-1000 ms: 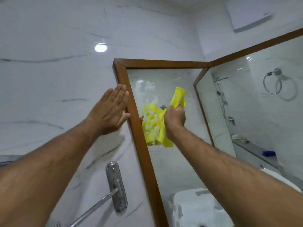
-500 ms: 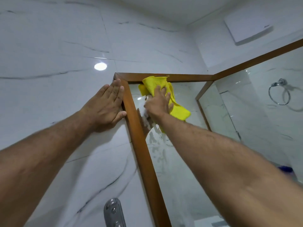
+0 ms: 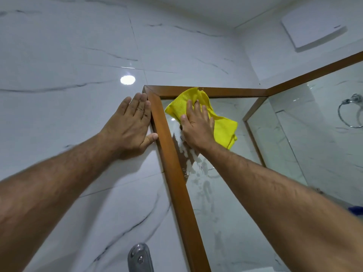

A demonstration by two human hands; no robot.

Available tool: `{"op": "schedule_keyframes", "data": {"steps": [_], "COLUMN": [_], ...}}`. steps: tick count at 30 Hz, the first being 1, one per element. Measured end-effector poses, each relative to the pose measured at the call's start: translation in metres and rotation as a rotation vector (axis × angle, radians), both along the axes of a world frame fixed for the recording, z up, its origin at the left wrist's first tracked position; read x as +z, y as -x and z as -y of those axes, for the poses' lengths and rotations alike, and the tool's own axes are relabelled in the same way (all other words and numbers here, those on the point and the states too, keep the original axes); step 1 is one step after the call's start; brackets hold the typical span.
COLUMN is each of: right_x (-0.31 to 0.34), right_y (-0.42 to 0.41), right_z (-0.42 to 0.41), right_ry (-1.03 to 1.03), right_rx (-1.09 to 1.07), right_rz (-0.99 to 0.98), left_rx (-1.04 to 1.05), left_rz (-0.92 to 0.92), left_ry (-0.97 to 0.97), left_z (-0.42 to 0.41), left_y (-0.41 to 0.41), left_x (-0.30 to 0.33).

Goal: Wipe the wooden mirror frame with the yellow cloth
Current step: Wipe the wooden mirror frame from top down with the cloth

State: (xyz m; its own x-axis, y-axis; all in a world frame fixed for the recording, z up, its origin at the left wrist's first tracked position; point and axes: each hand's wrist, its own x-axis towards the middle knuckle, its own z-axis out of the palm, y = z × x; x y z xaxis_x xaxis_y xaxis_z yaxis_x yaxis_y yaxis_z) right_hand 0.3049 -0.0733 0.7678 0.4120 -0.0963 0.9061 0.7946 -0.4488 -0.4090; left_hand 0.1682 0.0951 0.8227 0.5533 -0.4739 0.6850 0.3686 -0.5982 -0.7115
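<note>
The wooden mirror frame [image 3: 172,165] runs up the left side of the mirror and along its top edge. My right hand [image 3: 197,127] presses the yellow cloth [image 3: 224,128] flat against the glass just below the top rail, near the upper left corner; the cloth's top edge overlaps that rail. My left hand [image 3: 130,125] lies flat on the marble wall, fingers spread, its thumb and forefinger touching the outer edge of the frame's left side. White smears mark the glass below my right wrist.
A second wood-framed mirror [image 3: 318,73] meets this one at the corner on the right, reflecting a towel ring [image 3: 349,112]. A metal handle plate [image 3: 140,258] is on the wall at the bottom. A white box [image 3: 312,30] is mounted high on the right wall.
My right hand rose from mid-glass, where it gripped the bunched cloth, to the top left corner and flattened the cloth there. My left hand shifted slightly up the wall beside the frame.
</note>
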Motion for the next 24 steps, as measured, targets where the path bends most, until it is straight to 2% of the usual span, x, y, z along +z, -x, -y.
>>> {"op": "schedule_keyframes", "data": {"steps": [4,9,16,24], "right_x": [-0.021,0.008,-0.043,-0.015], "right_y": [0.005,0.002,0.009,0.009], "right_z": [-0.006,-0.001,-0.006,0.001], "right_ry": [0.108,0.111,0.170,0.215], "right_rx": [0.036,-0.029,-0.002,-0.019], "right_rz": [0.156,0.141,0.212,0.201], "left_rx": [-0.001,0.018,0.045,0.032], "left_rz": [0.000,-0.023,-0.023,-0.028], "left_ry": [-0.010,-0.037,-0.082,-0.118], "left_z": [0.001,-0.001,0.007,0.007], "left_y": [0.000,0.001,0.007,0.005], "left_x": [0.001,0.001,-0.004,-0.007]}}
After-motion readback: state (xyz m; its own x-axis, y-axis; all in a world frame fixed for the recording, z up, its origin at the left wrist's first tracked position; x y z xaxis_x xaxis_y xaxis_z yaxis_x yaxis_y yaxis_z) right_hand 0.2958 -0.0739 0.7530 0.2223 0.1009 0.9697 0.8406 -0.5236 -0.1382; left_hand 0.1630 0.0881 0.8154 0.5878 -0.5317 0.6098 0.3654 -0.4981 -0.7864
